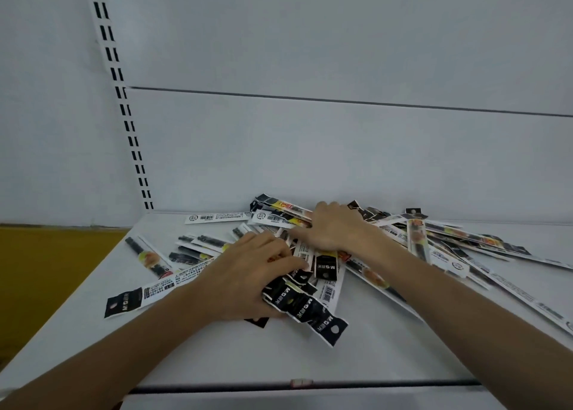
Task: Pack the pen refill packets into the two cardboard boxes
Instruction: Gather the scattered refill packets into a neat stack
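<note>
head view: a white shelf (217, 357) is seen from above, closed at the back by a pale back panel (310, 146) with a slotted upright (124, 99) rising from the shelf's back left corner. the pen refill packets (434, 242) are strewn in a loose, overlapping pile from the middle of the shelf toward its back edge and right edge. a few single ones are spread flat toward the left edge, among them a lone packet (148, 259) lying apart from the heap.

the left grip (248, 273) is clenched around a bundle of packets (310, 304) at the middle of the shelf. the bundle's black header ends fan out past the fingers toward the front edge and rest on the shelf.

the right grip (331, 228) is laid over the pile nearer the back edge, knuckles up, with the fingers bent down among the packets. whether anything is actually pinched there cannot be told, since the fingertips are hidden.

a dark price rail (310, 386) runs along the front edge. a yellow-brown surface (46, 270) is seen beyond the left edge.
</note>
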Demonstrator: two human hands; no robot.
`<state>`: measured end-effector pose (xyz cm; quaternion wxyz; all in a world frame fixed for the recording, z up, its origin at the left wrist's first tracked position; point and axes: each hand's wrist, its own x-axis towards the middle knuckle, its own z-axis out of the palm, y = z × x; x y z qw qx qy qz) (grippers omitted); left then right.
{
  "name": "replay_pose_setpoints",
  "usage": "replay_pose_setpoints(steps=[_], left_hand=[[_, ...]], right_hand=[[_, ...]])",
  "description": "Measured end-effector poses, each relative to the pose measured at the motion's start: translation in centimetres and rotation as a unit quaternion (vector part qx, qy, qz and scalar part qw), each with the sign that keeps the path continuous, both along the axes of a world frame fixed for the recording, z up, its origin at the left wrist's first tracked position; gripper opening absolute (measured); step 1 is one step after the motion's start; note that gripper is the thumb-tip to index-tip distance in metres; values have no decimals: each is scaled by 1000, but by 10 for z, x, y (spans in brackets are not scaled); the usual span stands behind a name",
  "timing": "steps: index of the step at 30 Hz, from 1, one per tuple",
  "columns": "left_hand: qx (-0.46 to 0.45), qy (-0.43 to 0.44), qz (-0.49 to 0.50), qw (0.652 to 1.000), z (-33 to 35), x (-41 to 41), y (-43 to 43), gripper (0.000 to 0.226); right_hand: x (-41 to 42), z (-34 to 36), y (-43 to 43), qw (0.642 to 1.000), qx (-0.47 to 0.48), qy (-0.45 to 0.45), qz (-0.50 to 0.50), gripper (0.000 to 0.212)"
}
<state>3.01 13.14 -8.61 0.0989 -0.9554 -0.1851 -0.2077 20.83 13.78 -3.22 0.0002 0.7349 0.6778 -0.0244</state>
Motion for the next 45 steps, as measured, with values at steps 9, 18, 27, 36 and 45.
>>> replay_pose_setpoints(steps=[9, 18, 27, 36, 45], left_hand=[[-31, -37, -44, 998, 13, 4, -6, 86], [-19, 36, 112, 993, 25, -96, 9, 95], [-53, 45, 149, 986, 14, -85, 40, 100], [-161, -16, 118, 980, 27, -66, 44, 104], [-238, -3, 188, 953, 6, -108, 14, 114]], right_hand=[[7, 9, 12, 981, 7, 191, -18, 38], [8, 19, -4, 980, 33, 158, 119, 59], [-40, 10, -32, 982, -98, 38, 154, 118], [-30, 5, -25, 975, -11, -21, 219, 87], [-18, 1, -38, 972, 27, -24, 232, 84]])
